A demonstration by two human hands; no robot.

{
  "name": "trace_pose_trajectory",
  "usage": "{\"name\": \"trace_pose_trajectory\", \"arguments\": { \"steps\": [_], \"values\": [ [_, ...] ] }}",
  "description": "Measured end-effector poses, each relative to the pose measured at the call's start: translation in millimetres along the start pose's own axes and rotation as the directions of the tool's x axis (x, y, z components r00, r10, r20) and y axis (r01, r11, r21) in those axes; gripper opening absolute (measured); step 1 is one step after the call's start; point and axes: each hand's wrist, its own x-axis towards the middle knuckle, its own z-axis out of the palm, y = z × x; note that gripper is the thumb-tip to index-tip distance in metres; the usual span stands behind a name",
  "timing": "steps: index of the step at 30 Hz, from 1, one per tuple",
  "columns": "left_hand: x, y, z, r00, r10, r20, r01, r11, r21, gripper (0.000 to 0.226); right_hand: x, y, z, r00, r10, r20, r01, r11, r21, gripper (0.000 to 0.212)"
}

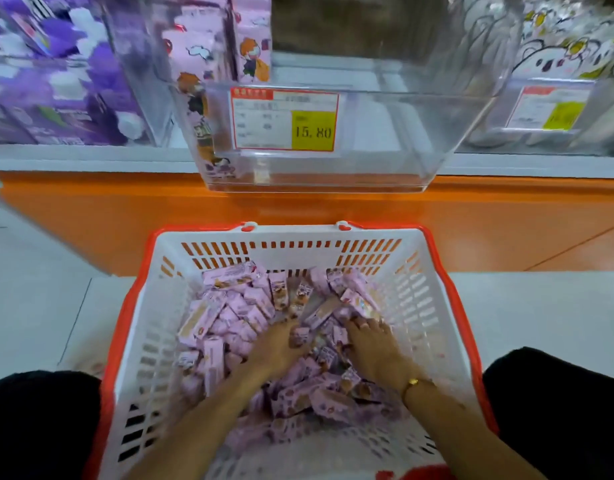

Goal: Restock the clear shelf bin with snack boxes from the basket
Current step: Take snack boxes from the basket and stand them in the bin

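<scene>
A white basket [433, 306] with an orange rim sits on the floor between my knees. It holds several small pink snack boxes [226, 317] in a loose heap. My left hand [277, 348] lies in the middle of the heap, fingers curled down among the boxes. My right hand [374, 348] lies beside it, fingers dug into the boxes at the far right of the heap. Whether either hand grips a box is hidden. Above the basket, the clear shelf bin [419, 133] juts from the shelf, with a few upright pink boxes [208, 64] at its left side.
A price tag [284, 119] reading 15.80 hangs on the bin's front. Purple boxes [56, 81] fill the bin on the left; white cartoon packets [568, 46] fill the one on the right. An orange shelf base [91, 209] runs behind the basket. My dark-clad knees [39, 427] flank it.
</scene>
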Motion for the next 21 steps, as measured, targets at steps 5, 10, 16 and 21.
{"name": "trace_pose_trajectory", "arguments": {
  "steps": [5,10,16,21],
  "values": [
    [11.8,-1.9,15.3,0.993,-0.111,-0.026,0.113,0.988,0.101,0.051,3.2,2.0,0.9,0.990,0.006,-0.140,0.004,0.998,0.067,0.060],
    [0.6,3.1,-8.1,0.970,-0.152,-0.189,0.116,0.975,-0.190,0.030,4.9,5.7,-39.1,0.978,0.050,-0.202,0.019,0.945,0.327,0.032],
    [-42.6,16.6,-67.8,0.924,-0.350,0.154,0.227,0.180,-0.957,0.045,-9.8,2.4,-100.6,0.993,-0.118,0.017,0.025,0.349,0.937,0.043],
    [-64.8,41.8,-82.0,0.971,-0.197,0.134,0.146,0.049,-0.988,0.040,-22.4,-0.1,-117.6,0.986,-0.162,0.041,-0.025,0.101,0.995,0.044]
  ]
}}
